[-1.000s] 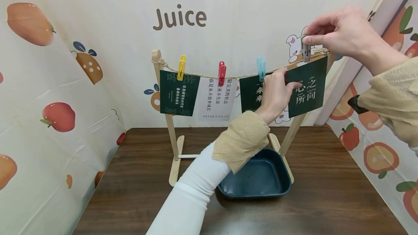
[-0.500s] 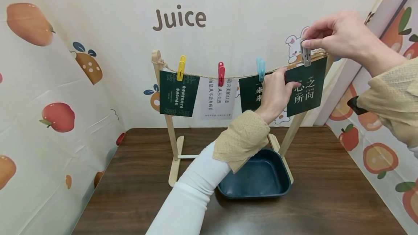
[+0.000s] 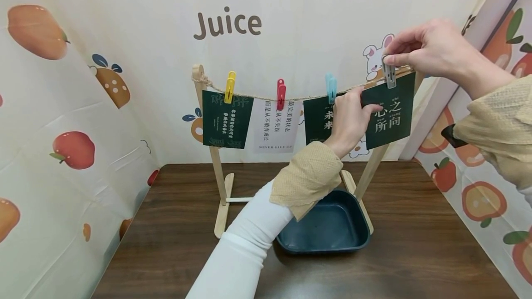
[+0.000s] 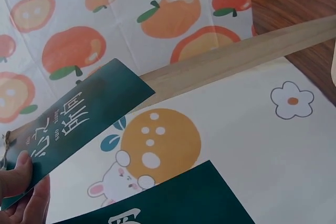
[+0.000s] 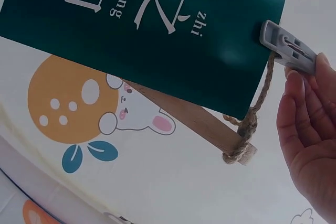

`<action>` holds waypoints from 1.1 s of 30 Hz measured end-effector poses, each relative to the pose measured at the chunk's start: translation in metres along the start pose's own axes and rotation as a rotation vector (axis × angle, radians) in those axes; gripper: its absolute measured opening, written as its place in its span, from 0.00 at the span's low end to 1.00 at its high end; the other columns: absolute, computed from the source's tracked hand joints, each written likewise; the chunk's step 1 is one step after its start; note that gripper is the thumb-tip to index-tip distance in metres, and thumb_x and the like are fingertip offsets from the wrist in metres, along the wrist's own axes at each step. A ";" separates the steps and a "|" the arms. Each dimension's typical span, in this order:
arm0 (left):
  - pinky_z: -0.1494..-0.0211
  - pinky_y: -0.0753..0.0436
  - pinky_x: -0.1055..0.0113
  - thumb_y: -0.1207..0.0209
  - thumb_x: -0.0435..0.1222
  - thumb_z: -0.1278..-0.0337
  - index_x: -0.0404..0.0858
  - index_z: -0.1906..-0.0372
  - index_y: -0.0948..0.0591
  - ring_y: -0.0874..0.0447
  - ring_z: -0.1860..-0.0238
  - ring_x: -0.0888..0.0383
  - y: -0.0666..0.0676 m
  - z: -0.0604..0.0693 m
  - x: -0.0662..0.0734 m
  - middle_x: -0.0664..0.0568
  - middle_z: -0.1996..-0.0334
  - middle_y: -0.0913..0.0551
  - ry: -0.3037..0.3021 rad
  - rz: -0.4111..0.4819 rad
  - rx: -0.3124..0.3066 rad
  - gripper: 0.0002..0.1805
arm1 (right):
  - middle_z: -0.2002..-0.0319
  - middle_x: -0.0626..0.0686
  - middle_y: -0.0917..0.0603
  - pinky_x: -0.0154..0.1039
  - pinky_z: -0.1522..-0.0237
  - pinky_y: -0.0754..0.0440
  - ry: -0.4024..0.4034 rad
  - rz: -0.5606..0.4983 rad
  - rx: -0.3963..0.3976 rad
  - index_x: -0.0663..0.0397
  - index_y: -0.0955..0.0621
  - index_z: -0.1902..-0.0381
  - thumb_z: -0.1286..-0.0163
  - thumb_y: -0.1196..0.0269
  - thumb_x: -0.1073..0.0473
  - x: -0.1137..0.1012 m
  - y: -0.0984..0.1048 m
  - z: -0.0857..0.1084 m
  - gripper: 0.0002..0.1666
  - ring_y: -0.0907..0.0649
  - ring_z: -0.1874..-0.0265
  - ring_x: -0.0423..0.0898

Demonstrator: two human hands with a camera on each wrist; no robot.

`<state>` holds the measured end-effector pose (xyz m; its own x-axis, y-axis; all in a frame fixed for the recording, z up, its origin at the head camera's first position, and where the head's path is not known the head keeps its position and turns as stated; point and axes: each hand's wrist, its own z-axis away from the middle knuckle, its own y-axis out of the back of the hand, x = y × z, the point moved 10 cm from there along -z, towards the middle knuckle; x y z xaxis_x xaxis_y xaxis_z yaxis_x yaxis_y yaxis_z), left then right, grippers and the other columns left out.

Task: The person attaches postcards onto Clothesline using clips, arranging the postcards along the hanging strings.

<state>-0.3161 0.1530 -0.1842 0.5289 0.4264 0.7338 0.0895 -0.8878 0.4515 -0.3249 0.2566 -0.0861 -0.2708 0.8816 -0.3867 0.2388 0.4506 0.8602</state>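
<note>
My left hand [image 3: 348, 118] pinches the left edge of a dark green card [image 3: 392, 121] with white Chinese characters, holding it against the twine [image 3: 259, 97]. Between thumb and fingers of my right hand [image 3: 436, 54] is a grey clothespin [image 3: 389, 75]. In the right wrist view the clothespin [image 5: 287, 46] overlaps the card's top edge, over the twine. Further left on the line hang another green card [image 3: 317, 121] under a light blue clothespin [image 3: 331, 88], a white card [image 3: 274, 128] under a red one, and a green card [image 3: 226, 121] under a yellow one.
A wooden stand [image 3: 217, 174] carries the twine between two posts. Below it, on the brown wooden table [image 3: 174, 243], sits a dark blue basin [image 3: 326, 243], partly behind my left forearm. Fruit-printed cloth [image 3: 141, 35] hangs behind and at both sides.
My right hand has lowered the grey clothespin from above the line down onto the green card's top edge. My left hand stays in place on the card.
</note>
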 end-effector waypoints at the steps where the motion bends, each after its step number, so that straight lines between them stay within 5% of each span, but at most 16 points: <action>1: 0.71 0.27 0.85 0.38 0.37 0.55 0.40 0.60 0.22 0.21 0.72 0.71 0.000 0.000 0.000 0.56 0.74 0.19 0.000 0.007 0.000 0.13 | 0.76 0.41 0.20 0.31 0.77 0.33 -0.002 0.005 -0.001 0.61 0.21 0.58 0.41 0.38 0.53 0.000 0.000 0.000 0.18 0.28 0.77 0.35; 22: 0.70 0.27 0.84 0.37 0.36 0.56 0.40 0.61 0.21 0.21 0.72 0.71 -0.001 -0.001 -0.004 0.57 0.73 0.18 0.020 0.060 0.013 0.13 | 0.68 0.58 0.18 0.33 0.75 0.34 -0.003 0.054 -0.079 0.63 0.21 0.57 0.40 0.40 0.53 0.002 -0.008 -0.001 0.20 0.28 0.78 0.34; 33: 0.71 0.27 0.84 0.37 0.36 0.56 0.41 0.61 0.21 0.22 0.73 0.72 -0.001 0.000 -0.007 0.57 0.74 0.18 0.035 0.096 0.021 0.13 | 0.65 0.59 0.19 0.27 0.76 0.32 0.016 0.015 -0.143 0.63 0.24 0.53 0.40 0.40 0.53 0.006 -0.014 -0.002 0.22 0.26 0.77 0.32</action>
<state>-0.3200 0.1512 -0.1901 0.5061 0.3449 0.7905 0.0576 -0.9280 0.3681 -0.3319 0.2554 -0.1002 -0.2832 0.8851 -0.3693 0.1079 0.4121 0.9047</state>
